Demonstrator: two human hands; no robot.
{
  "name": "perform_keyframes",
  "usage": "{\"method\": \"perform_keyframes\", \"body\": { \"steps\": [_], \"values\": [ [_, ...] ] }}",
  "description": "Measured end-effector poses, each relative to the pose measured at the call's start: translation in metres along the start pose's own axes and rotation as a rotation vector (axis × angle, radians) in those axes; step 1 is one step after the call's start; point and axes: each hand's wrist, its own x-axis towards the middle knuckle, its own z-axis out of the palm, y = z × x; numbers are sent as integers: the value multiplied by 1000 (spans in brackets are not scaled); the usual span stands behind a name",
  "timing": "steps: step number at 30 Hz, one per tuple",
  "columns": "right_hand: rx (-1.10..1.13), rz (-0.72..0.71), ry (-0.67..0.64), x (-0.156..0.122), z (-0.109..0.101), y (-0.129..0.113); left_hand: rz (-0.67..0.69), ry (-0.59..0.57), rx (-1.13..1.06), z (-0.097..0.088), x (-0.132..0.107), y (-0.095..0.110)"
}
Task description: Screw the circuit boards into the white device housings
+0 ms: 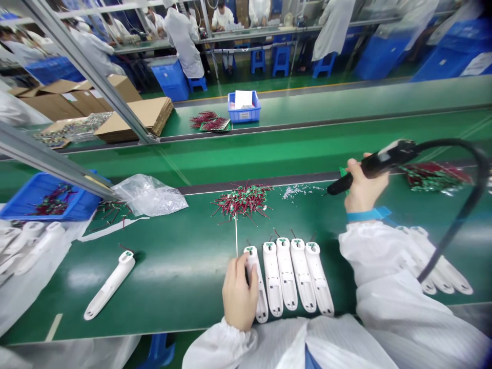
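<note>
beyond a metal frame (89, 69), a long green counter (330, 100) runs across the room, with cardboard boxes (73, 105) stacked toward its left end. past it lies a green floor (246, 84) marked by a yellow line (292, 88), with blue stools (281, 60) and blue crates (168, 79) on it. people in white coats (183, 43) work along a farther bench (246, 35).

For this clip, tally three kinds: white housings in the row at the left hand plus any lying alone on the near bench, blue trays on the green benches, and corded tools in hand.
White housings in the row: 5
Lone white housing left of the row: 1
Blue plastic trays: 2
Corded black hand tool: 1
Total: 9
</note>
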Motion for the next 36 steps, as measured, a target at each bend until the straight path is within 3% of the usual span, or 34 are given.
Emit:
{"method": "perform_keyframes", "body": {
  "steps": [5,11,15,21,28,36],
  "values": [
    [153,73,-31,-13,2,-31,-33,-160,-46,1,-8,5],
    [317,178,-324,-59,13,-95,104,-100,-112,0,11,21],
    [349,330,-478,-87,21,-121,236,-88,-154,1,34,41],
    [359,394,-552,-101,24,-126,356,-52,-89,1,46,50],
    [368,407,-552,-101,25,-129,277,-124,-192,0,44,50],
    [448,395,-573,-99,21,-133,305,-95,-239,0,45,57]
  ]
}}
